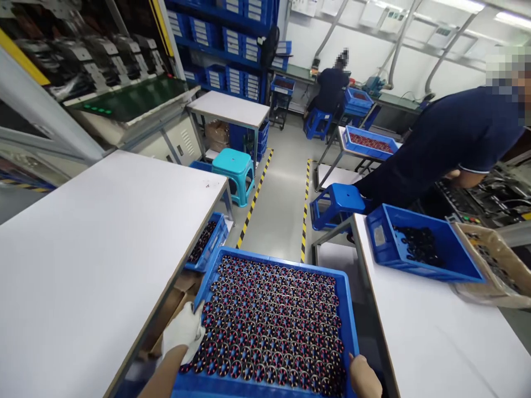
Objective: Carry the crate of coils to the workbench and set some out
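Note:
A shallow blue plastic tray (284, 260) spans the space between two white tables, held up by both my hands. Rows of small round black parts (269, 326) with reddish and metallic segments fill it. My left hand (185, 331), in a white glove, grips the tray's left rim, its fingertips over the edge. Bare, my right hand (364, 377) is closed around the right rim near the lower corner. The fingers under the rim are hidden on both sides.
White tables stand left (103, 221) and right (448, 331). A blue bin (418, 243) of black parts and a cardboard box (498, 265) sit on the right one. A co-worker (448, 132) leans over a machine beside a blue stool (340, 199). A turquoise stool (234, 166) borders the taped aisle (282, 193).

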The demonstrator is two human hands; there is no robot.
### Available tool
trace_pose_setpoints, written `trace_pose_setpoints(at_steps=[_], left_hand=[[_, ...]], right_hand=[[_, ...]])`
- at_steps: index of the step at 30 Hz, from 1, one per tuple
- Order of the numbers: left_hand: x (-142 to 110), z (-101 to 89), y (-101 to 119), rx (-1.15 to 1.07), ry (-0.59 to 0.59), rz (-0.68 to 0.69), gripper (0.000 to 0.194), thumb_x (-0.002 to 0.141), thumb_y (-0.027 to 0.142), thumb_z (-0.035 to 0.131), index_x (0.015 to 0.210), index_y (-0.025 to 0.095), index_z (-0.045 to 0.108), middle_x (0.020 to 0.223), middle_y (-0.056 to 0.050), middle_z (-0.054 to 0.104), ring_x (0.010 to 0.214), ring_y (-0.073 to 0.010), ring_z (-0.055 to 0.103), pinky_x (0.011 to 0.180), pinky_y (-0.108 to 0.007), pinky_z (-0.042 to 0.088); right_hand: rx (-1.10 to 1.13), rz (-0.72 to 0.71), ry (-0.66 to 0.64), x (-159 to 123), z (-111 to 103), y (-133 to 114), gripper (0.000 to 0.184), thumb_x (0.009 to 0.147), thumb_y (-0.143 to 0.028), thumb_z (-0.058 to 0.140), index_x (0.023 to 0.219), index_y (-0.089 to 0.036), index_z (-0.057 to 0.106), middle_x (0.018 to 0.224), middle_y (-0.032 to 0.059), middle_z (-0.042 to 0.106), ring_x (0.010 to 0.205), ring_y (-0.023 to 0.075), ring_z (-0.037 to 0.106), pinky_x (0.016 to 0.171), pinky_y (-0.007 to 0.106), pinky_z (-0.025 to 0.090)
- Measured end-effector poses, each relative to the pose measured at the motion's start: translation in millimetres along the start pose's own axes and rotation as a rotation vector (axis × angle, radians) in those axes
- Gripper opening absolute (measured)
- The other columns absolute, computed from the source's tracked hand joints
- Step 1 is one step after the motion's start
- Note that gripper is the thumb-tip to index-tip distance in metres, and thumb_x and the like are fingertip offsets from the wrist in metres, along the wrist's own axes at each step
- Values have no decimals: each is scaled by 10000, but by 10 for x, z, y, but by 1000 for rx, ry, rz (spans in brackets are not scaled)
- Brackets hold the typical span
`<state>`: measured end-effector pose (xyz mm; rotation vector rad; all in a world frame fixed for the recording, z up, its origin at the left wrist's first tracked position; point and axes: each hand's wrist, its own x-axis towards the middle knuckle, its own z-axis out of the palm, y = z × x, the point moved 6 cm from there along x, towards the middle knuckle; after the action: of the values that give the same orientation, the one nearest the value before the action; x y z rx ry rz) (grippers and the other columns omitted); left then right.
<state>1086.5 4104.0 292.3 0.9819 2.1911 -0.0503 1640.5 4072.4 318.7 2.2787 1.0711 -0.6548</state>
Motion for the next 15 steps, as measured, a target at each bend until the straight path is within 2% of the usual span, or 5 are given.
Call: trace_pose_setpoints(at_steps=[5, 9, 15], left_hand=[[677, -475, 757, -20, -4, 16, 551, 856, 614, 267, 989, 161, 550, 774, -32, 633, 684, -166, 600, 735, -375, 450], [1223, -735, 1299, -32, -17, 24, 522, 857, 599, 308, 988, 159, 557, 727, -14, 623, 662, -158, 596, 731, -372, 457], [1944, -1108, 2119, -81, 48, 2, 305, 849, 418, 505, 1040, 187, 564, 1031, -57, 609, 891, -176, 591, 780, -372, 483]], right_hand=[[20, -22, 5, 459, -638, -616, 427, 981, -355, 231, 1017, -87, 562, 911, 97, 686, 875, 176, 656, 842, 364, 473], [32, -50, 7, 847, -1153, -1054, 443, 980, -322, 181, 998, -82, 553, 918, 141, 687, 911, 219, 655, 830, 368, 471], [67, -50, -4, 1492, -1965, -1673, 484, 961, -343, 126, 910, -142, 564, 921, 188, 685, 909, 263, 653, 795, 373, 489]])
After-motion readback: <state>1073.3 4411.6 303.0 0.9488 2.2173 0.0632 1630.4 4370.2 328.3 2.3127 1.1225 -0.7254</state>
